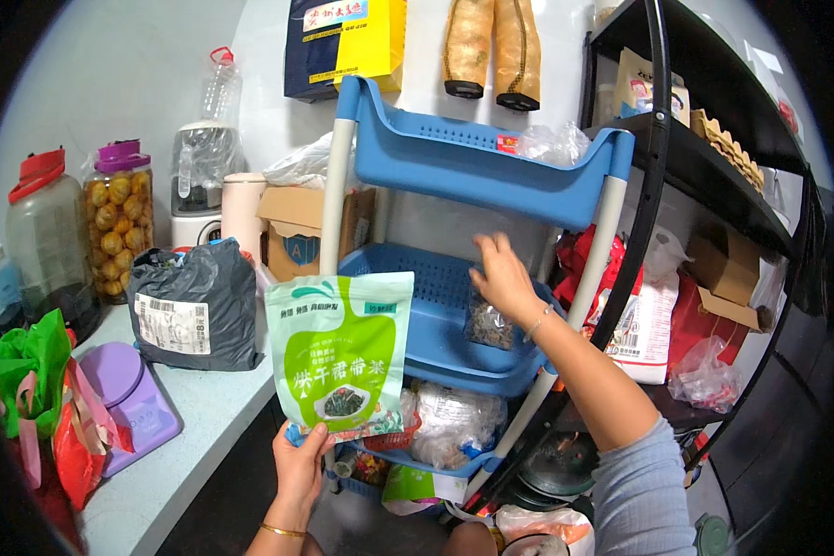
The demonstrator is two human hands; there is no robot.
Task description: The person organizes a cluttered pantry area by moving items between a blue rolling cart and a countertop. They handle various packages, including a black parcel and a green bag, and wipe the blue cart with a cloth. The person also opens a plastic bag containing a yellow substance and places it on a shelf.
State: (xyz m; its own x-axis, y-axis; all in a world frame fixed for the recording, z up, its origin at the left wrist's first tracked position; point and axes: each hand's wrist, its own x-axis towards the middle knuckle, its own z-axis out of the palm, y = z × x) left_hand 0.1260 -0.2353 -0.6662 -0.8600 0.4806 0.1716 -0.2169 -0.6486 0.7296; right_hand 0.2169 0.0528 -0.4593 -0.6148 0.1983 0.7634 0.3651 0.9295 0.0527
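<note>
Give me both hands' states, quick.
Left hand: closed on the bottom edge of a green-and-white plastic food pouch.
Right hand: holding a small clear bag of dark dried food.

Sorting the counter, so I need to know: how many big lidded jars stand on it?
2: a red-lidded jar at the far left and a purple-lidded jar of yellowish fruit beside it. Bags may hide others.

A home pantry: food-stocked blue rack (473, 167), preserve jars (118, 222), black shelves (713, 148).
</note>
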